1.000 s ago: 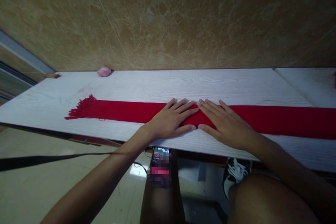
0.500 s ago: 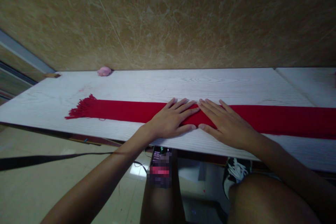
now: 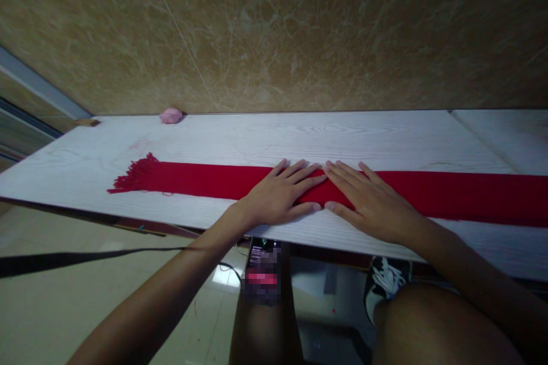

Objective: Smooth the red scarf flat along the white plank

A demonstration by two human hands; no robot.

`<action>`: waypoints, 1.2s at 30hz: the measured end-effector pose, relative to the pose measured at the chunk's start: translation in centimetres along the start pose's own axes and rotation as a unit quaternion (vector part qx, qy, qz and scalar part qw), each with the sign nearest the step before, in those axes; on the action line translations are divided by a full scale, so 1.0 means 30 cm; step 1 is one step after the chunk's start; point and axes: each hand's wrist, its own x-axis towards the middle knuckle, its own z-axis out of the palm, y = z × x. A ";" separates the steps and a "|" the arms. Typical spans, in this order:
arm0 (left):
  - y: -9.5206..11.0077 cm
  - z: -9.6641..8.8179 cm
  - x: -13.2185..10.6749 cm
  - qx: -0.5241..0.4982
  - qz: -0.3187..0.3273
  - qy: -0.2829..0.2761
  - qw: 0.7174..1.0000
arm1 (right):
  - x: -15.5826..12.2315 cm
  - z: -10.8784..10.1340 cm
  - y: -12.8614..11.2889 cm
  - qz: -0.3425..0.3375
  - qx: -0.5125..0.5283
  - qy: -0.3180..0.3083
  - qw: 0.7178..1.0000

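A long red scarf (image 3: 205, 181) lies flat along a white wood-grain tabletop (image 3: 257, 140), its fringe at the left end and its other end running out of view on the right. My left hand (image 3: 282, 193) rests palm down on the middle of the scarf, fingers spread. Beside it my right hand (image 3: 368, 199) also lies flat on the cloth, fingers stretched. The fingertips of both hands point inward and nearly meet. Neither hand grips the fabric.
A small pink figure (image 3: 171, 116) sits at the table's back edge against a brown marbled wall (image 3: 274, 34). A brown block (image 3: 87, 122) lies at the back left corner. Below the front edge, a phone (image 3: 262, 268) rests on my leg. A black strap (image 3: 85, 258) crosses on the left.
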 end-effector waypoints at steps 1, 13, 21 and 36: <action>0.000 0.000 0.000 0.000 0.000 0.000 1.000 | 0.000 0.000 0.000 0.000 0.001 0.000 1.000; -0.004 0.008 -0.001 -0.010 0.002 0.009 1.000 | 0.001 -0.001 -0.002 0.003 0.006 -0.005 1.000; -0.001 0.004 -0.001 -0.009 0.000 0.005 1.000 | 0.000 0.000 -0.005 0.006 0.007 -0.002 1.000; -0.003 0.005 -0.003 -0.014 0.003 0.010 1.000 | 0.003 -0.006 -0.001 0.005 0.015 -0.013 1.000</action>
